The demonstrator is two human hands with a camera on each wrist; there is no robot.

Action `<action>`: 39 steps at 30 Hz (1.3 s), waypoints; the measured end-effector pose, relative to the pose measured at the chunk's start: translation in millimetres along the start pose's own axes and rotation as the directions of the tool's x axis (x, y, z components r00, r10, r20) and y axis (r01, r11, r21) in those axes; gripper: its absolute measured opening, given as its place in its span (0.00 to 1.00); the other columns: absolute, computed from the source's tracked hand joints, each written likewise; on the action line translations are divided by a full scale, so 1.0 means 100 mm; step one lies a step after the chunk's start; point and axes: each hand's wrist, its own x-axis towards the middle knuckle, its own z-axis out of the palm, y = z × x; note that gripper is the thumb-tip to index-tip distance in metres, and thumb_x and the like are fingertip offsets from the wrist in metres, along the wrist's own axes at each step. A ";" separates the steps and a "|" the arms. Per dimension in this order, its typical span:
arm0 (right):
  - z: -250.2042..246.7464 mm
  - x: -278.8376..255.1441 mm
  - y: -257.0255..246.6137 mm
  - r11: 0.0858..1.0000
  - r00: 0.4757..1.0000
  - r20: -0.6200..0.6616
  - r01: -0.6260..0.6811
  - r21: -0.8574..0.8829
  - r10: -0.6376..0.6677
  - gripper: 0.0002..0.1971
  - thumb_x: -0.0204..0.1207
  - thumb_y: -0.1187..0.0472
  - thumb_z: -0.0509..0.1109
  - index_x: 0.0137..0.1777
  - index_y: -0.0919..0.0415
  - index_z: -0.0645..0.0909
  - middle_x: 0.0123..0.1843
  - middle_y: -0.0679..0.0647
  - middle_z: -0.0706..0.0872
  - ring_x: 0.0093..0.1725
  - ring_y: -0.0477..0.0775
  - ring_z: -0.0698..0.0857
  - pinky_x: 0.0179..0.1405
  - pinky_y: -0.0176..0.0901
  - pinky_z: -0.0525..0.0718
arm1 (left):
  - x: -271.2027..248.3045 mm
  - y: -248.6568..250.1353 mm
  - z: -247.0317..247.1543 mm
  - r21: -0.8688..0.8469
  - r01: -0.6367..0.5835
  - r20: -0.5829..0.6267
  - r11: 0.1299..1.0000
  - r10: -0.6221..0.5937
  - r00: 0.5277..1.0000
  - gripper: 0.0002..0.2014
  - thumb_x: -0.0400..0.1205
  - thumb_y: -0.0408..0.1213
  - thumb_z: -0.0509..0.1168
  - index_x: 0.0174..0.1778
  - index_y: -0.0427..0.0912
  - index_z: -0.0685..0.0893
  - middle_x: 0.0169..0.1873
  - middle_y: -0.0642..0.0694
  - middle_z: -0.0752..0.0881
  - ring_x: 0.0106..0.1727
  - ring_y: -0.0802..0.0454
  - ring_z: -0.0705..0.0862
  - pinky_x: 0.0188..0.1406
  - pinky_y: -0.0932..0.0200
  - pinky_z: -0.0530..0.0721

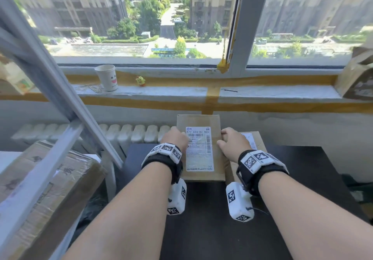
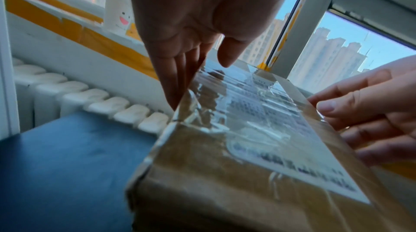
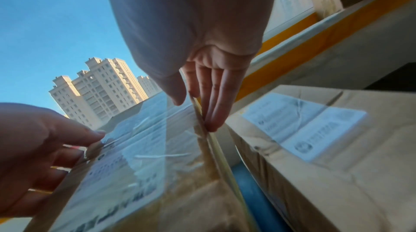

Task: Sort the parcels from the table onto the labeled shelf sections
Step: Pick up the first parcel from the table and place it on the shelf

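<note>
A brown cardboard parcel (image 1: 201,148) with a white shipping label under clear tape is held between my two hands over the dark table (image 1: 201,219). My left hand (image 1: 174,138) grips its left edge: the fingers (image 2: 173,79) run down the side and the thumb sits over the top. On the opposite edge my right hand (image 1: 232,140) holds the same way, with fingers (image 3: 213,102) flat along the side. A second labeled parcel (image 1: 252,140) lies on the table just right of the held one, partly hidden by my right hand.
A grey metal shelf frame (image 1: 50,82) slants along the left, with a large taped box (image 1: 46,179) on it. A white radiator (image 1: 121,134) and the window sill stand behind the table. The sill carries a paper cup (image 1: 107,78), and a cardboard box (image 1: 357,78) sits at its right end.
</note>
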 end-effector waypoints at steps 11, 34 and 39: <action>-0.58 -0.10 -0.27 0.977 0.984 -0.165 0.094 0.190 -0.063 0.22 0.80 0.57 0.66 0.73 0.62 0.79 0.66 0.59 0.87 0.62 0.63 0.88 0.64 0.60 0.85 | -0.22 0.37 -0.50 -0.247 -0.105 -0.086 0.963 0.086 0.993 0.22 0.84 0.42 0.54 0.76 0.43 0.70 0.66 0.40 0.83 0.62 0.39 0.83 0.58 0.49 0.81; -0.59 -0.11 -0.28 0.870 0.991 -0.131 0.043 0.491 0.025 0.16 0.84 0.59 0.63 0.51 0.69 0.89 0.44 0.62 0.89 0.43 0.60 0.86 0.59 0.59 0.88 | -0.01 0.27 -0.50 -0.570 -0.050 0.016 0.820 0.072 0.997 0.46 0.58 0.68 0.57 0.64 0.36 0.80 0.56 0.44 0.88 0.56 0.41 0.87 0.61 0.39 0.84; -0.58 -0.20 -0.16 0.873 0.983 -0.153 -0.010 0.487 0.097 0.21 0.84 0.54 0.63 0.46 0.75 0.87 0.38 0.60 0.86 0.41 0.57 0.80 0.52 0.50 0.83 | -0.21 0.19 -0.39 -0.631 0.022 0.136 0.775 0.083 0.987 0.56 0.57 0.72 0.63 0.77 0.38 0.71 0.66 0.42 0.83 0.66 0.43 0.82 0.67 0.44 0.77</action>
